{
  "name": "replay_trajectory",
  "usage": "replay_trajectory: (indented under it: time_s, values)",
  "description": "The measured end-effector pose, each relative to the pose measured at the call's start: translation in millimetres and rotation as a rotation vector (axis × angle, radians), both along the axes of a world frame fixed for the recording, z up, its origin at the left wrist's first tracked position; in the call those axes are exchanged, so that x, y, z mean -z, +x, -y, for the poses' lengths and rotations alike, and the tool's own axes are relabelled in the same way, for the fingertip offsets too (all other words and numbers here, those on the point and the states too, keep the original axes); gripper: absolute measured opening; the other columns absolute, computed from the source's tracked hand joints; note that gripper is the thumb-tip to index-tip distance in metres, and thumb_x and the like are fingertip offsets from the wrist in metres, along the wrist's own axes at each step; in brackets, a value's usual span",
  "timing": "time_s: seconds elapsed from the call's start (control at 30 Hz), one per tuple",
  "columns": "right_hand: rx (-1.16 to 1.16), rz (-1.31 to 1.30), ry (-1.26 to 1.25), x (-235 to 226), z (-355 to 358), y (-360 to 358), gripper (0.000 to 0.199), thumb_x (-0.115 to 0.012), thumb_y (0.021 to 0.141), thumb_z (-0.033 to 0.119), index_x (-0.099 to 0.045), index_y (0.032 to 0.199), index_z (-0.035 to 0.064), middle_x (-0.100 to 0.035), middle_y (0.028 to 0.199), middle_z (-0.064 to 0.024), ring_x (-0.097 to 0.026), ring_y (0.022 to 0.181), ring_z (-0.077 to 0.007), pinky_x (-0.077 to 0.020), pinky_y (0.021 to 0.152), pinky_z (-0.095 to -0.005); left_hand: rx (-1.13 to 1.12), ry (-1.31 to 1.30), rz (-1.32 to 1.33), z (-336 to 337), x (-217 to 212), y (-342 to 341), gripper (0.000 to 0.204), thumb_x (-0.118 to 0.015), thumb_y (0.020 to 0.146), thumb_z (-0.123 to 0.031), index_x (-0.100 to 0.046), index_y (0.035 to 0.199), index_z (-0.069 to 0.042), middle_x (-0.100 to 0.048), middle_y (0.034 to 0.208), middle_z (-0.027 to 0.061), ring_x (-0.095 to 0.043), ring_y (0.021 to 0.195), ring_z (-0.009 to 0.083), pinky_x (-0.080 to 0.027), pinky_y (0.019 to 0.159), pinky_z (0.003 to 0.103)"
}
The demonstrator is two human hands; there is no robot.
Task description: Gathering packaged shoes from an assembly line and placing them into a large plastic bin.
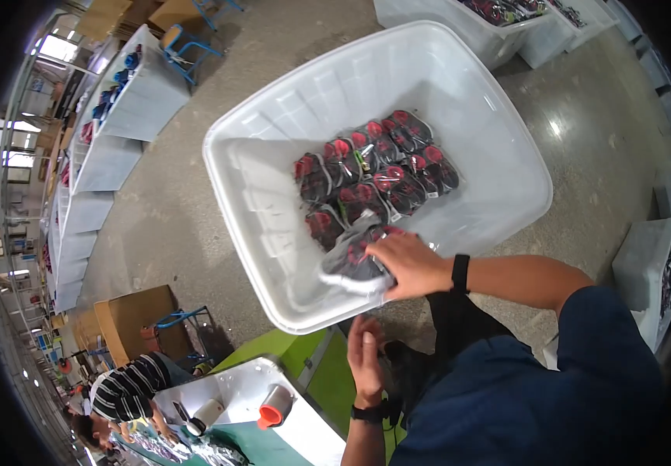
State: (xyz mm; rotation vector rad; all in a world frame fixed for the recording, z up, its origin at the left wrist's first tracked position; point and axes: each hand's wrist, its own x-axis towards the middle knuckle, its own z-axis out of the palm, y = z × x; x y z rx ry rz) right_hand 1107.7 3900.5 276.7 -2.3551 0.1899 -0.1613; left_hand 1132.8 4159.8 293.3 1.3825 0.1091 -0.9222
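My right hand [407, 264] is closed on a plastic-wrapped black-and-red bundle [351, 260] with a grey edge; its exact kind is not clear. It holds the bundle inside the near side of a large white plastic bin [265, 210], in front of the others. Several similar wrapped black-and-red bundles [378, 163] lie in rows on the bin's floor. Just outside the bin's near rim, my left hand [366, 361] hangs with its fingers loosely stretched out, and no thing shows in it. Dark bands circle both wrists.
At lower left is a white-topped table [304, 423] with green panels, carrying a white and orange-red cup-like container [275, 405]. Beyond it a person in a striped shirt [129, 386] works. Filled white bins [129, 101] line the left; more bins [475, 35] stand at upper right.
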Motion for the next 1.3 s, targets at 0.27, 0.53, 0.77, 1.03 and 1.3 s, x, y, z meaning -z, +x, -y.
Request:
replay_trajectory:
  time_s: [0.27,0.53,0.77,1.03,1.3]
  values:
    - [0.101,-0.537,-0.052,200.4,158.3,-57.4,0.076,-0.083,0.061,0.031,-0.052,0.123,0.0010,-0.062,0.112,-0.0204,-0.060,0.108,-0.0382,-0.0488,0.092,-0.0480,0.359,0.486,-0.017,-31.3,34.7,-50.9,0.048,-0.058,0.103,-0.020,-0.046,0.143,0.003,-0.065,0.123,0.0145,-0.061,0.113,0.0184,-0.049,0.096,0.031]
    - [0.305,-0.835,-0.329,285.7,208.2,-117.4,0.052,-0.072,0.075,0.017,-0.051,0.121,0.0033,-0.060,0.117,-0.0209,-0.059,0.111,-0.0404,-0.0485,0.094,-0.0489,0.003,0.710,-0.278,-102.1,18.5,-80.2,0.045,-0.053,0.105,-0.026,-0.048,0.140,0.002,-0.066,0.118,0.0167,-0.066,0.107,0.0266,-0.054,0.089,0.037]
    - [0.277,-0.623,-0.062,273.3,172.9,-64.1,0.051,-0.071,0.082,0.020,-0.054,0.126,0.0012,-0.060,0.121,-0.0222,-0.058,0.115,-0.0390,-0.0482,0.097,-0.0490,-0.173,0.702,-0.343,-144.4,14.4,-118.0,0.042,-0.055,0.104,-0.024,-0.050,0.138,0.000,-0.067,0.115,0.0140,-0.067,0.103,0.0238,-0.055,0.085,0.035]
    - [-0.092,-0.287,0.118,242.3,44.7,27.5,0.050,-0.074,0.082,0.021,-0.056,0.124,0.0022,-0.064,0.115,-0.0200,-0.061,0.109,-0.0384,-0.0492,0.091,-0.0480,-0.206,0.588,-0.411,-194.8,2.0,-180.0,0.047,-0.060,0.101,-0.023,-0.049,0.142,-0.001,-0.067,0.120,0.0106,-0.065,0.107,0.0184,-0.053,0.089,0.032]
    - [-0.290,-0.312,0.094,229.2,-96.8,48.0,0.034,-0.066,0.083,0.011,-0.063,0.115,-0.0009,-0.068,0.105,-0.0225,-0.065,0.100,-0.0389,-0.0506,0.087,-0.0455,-0.716,0.543,-0.180,-329.4,32.2,-304.7,0.046,-0.066,0.099,-0.029,-0.058,0.134,-0.001,-0.067,0.094,0.0018,-0.059,0.085,0.0078,-0.050,0.076,0.025]
